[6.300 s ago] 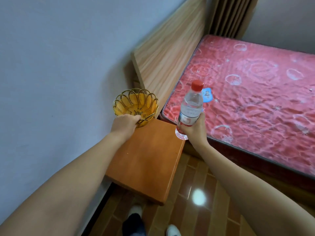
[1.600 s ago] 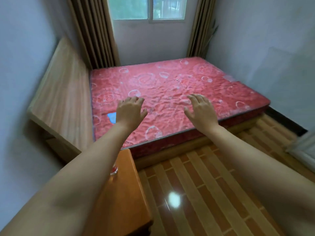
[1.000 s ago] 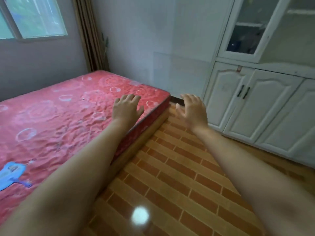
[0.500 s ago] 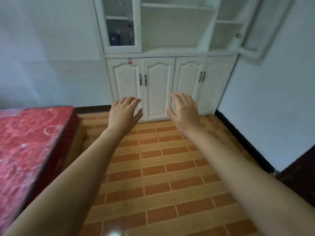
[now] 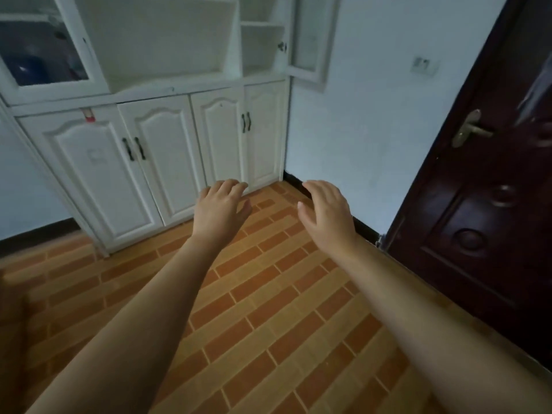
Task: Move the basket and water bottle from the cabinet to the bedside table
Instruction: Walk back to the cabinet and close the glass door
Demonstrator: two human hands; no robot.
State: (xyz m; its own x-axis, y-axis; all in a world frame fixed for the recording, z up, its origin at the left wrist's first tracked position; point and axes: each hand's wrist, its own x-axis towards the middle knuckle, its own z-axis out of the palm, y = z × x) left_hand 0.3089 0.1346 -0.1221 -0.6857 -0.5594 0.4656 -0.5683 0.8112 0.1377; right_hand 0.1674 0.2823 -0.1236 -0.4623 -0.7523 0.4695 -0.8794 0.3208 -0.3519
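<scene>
Cabinet (image 5: 155, 150) sits upper left, white, lower doors shut, one glass door (image 5: 307, 40) swung out; red sticker (image 5: 89, 118) unreadable. My left hand (image 5: 219, 210) and right hand (image 5: 327, 213) hover empty, fingers spread, over brick floor (image 5: 268, 309). Dark door (image 5: 484, 204) far right.

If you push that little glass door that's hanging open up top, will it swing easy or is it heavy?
The open glass door would probably swing easily: it hangs on side hinges with a thin white frame. Its pane looks like glass, so a hard shove might crack it. Both hands are empty and well below it.
</scene>
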